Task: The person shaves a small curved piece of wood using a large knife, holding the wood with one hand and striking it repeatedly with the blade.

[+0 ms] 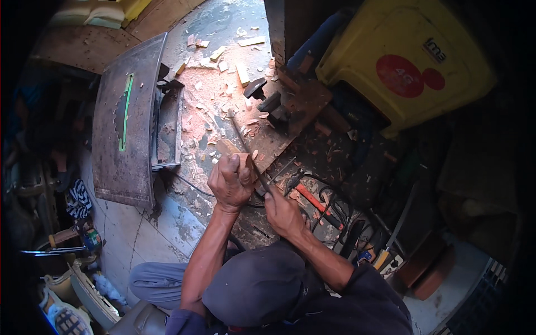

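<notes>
Cap (257,287) of a person fills the near edge, dark, seen from above, arms reaching fwd from it. Right hand (283,215) is closed round the handle end of a long thin tool, prob a file or rasp (249,157), whose shaft runs up and left across the work. Left hand (230,181) is clamped on a small pale wood block (230,148), pressing it down on a rough scrap board (298,111) that serves as worktop; the tool lies across the block's right side, touching it.

Progress, as a judgement: shaping looks well under way but not finished. Block shows a rounded upper end, and pinkish sawdust and chips (215,89) lie thick on the floor beyond it, so much material is already off. Both hands are on the job, tool on the wood, so the working of the piece is not done; how close to final shape can't be told, hand hides most of it.

Just right of the hands: red-handled pliers (315,204) and black cables (340,223). Left, a table saw (125,123) w/ blade slot showing. Farther off, wood offcuts (243,72) on the floor, and a yellow plastic crate (407,61) upper right
</notes>
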Action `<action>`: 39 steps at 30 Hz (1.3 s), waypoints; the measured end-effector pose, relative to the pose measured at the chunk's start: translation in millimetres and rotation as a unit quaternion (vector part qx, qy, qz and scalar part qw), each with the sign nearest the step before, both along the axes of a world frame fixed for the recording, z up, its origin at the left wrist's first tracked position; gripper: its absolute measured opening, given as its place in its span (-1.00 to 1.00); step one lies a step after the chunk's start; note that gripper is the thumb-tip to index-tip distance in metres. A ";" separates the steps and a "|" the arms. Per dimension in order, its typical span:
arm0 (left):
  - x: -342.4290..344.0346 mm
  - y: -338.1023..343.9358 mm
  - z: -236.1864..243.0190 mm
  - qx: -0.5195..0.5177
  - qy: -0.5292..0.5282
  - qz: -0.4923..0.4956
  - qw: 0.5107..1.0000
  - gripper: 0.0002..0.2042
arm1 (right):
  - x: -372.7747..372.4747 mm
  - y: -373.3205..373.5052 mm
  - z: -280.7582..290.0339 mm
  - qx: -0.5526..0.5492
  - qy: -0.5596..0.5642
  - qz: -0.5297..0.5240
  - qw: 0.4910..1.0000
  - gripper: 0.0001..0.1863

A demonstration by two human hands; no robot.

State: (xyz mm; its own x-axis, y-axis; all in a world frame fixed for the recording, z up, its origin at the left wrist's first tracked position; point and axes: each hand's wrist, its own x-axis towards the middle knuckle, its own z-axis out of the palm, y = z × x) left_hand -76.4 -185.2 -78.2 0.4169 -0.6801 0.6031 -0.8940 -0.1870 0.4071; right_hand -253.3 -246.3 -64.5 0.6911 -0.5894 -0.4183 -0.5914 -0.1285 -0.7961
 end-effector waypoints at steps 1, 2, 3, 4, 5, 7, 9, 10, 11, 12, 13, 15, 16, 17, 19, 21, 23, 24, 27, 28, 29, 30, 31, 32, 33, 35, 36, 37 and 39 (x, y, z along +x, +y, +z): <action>5.3 -1.5 0.3 -0.013 -0.007 -0.008 1.000 -0.70 | 6.0 -2.7 -4.7 0.001 0.077 0.050 0.996 -0.62; 5.8 -1.9 0.6 -0.012 -0.025 -0.004 1.000 -0.69 | 1.2 -13.4 -6.5 0.035 0.051 0.043 0.997 -0.65; 10.6 -4.5 0.4 -0.018 -0.025 -0.016 0.999 -0.69 | 3.9 -14.9 -6.7 0.022 -0.028 0.005 0.999 -0.66; 14.9 -6.4 -1.2 -0.023 -0.028 -0.022 0.999 -0.68 | 7.6 -19.6 -0.8 0.009 -0.107 -0.027 0.994 -0.66; 9.1 -0.3 -2.3 -0.018 -0.013 -0.031 0.999 -0.68 | 1.2 -14.8 7.2 0.005 -0.168 -0.064 0.984 -0.67; 10.8 1.4 -3.4 0.004 0.001 -0.043 0.999 -0.65 | 1.8 -12.8 2.8 -0.006 -0.152 -0.043 0.987 -0.67; 12.9 4.7 -2.2 0.008 -0.013 -0.057 0.998 -0.65 | -1.4 -4.5 -26.9 -0.062 -0.072 0.040 0.995 -0.68; 14.2 7.3 0.9 0.018 -0.008 -0.052 0.998 -0.64 | 4.2 -13.3 -11.2 -0.006 -0.062 0.031 0.998 -0.72; 14.5 3.8 2.5 0.015 -0.009 -0.050 0.999 -0.64 | 7.1 -18.3 1.1 0.003 -0.111 0.005 0.994 -0.70; 15.7 0.0 4.4 0.011 -0.011 -0.047 0.999 -0.64 | 9.9 -22.4 10.9 0.013 -0.160 -0.020 0.987 -0.68; 13.0 -0.2 4.1 0.009 -0.006 -0.047 0.999 -0.65 | 8.2 -22.6 15.1 0.025 -0.202 -0.048 0.978 -0.65; 10.3 8.8 -2.6 0.018 0.016 -0.059 0.998 -0.57 | 5.2 -18.7 -0.5 0.074 -0.044 0.005 0.996 -0.66; 13.5 8.8 -0.3 0.021 0.010 -0.059 0.998 -0.58 | 10.6 -21.6 -8.4 0.093 0.026 0.034 0.995 -0.67; 16.9 7.6 1.6 0.023 0.003 -0.058 0.998 -0.58 | 13.9 -24.2 -13.5 0.111 0.096 0.063 0.987 -0.67; 15.9 6.0 4.7 0.025 -0.003 -0.054 0.998 -0.59 | 6.5 -23.1 -6.1 0.061 -0.038 0.007 0.997 -0.68; 12.9 11.6 2.9 0.033 0.003 -0.051 0.998 -0.60 | 8.1 -17.1 4.6 0.051 -0.185 -0.075 0.979 -0.66; 19.3 7.5 2.3 0.028 0.006 -0.058 0.998 -0.61 | 7.7 -13.5 -8.1 0.047 -0.096 -0.027 0.994 -0.66; 15.1 8.7 5.2 0.036 0.010 -0.060 0.998 -0.61 | 4.7 -18.6 -14.6 0.067 -0.021 0.010 0.997 -0.66; 19.2 11.1 0.9 0.024 0.003 -0.066 0.998 -0.61 | 10.3 -30.9 -1.6 0.109 -0.061 -0.002 0.992 -0.70; 22.4 3.8 2.7 0.023 0.002 -0.066 0.998 -0.60 | 10.3 -29.6 2.9 0.104 -0.117 -0.038 0.987 -0.70; 19.1 8.6 1.2 0.029 0.012 -0.069 0.997 -0.60 | 9.5 -26.4 5.4 0.097 -0.173 -0.073 0.977 -0.70; 16.0 14.8 -0.4 0.035 0.022 -0.071 0.997 -0.59 | 6.4 -19.8 3.0 0.112 -0.095 -0.025 0.989 -0.70; 20.8 12.8 1.1 0.031 0.018 -0.074 0.997 -0.58 | 6.6 -20.6 -2.7 0.092 -0.077 0.001 0.993 -0.71; 22.0 13.9 2.8 0.036 0.024 -0.078 0.996 -0.57 | 5.6 -20.9 -10.4 0.073 -0.059 0.028 0.995 -0.71; 26.6 10.1 2.0 0.034 0.015 -0.082 0.996 -0.57 | 5.8 -21.7 -16.8 0.053 -0.041 0.054 0.996 -0.72; 22.9 12.1 3.2 0.051 0.016 -0.084 0.995 -0.57 | 5.7 -16.8 -0.6 0.049 -0.150 -0.033 0.987 -0.73; 22.3 11.4 2.9 0.030 0.017 -0.088 0.996 -0.58 | 6.3 -8.3 -5.4 0.035 -0.186 -0.062 0.980 -0.73; 23.2 10.7 3.3 0.025 0.018 -0.088 0.996 -0.59 | 8.7 -6.4 -10.5 0.012 -0.226 -0.093 0.970 -0.73; 23.6 11.5 3.0 0.015 0.020 -0.089 0.996 -0.62 | 6.0 -12.4 -17.9 0.045 -0.049 0.037 0.997 -0.71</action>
State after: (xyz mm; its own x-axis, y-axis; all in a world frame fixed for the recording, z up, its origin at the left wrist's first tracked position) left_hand -52.9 -173.7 -75.2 0.3110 -0.7624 0.5674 -0.8975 -0.0390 0.4394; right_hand -247.4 -258.6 -82.4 0.7712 -0.4993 -0.3950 -0.5016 -0.0945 -0.8599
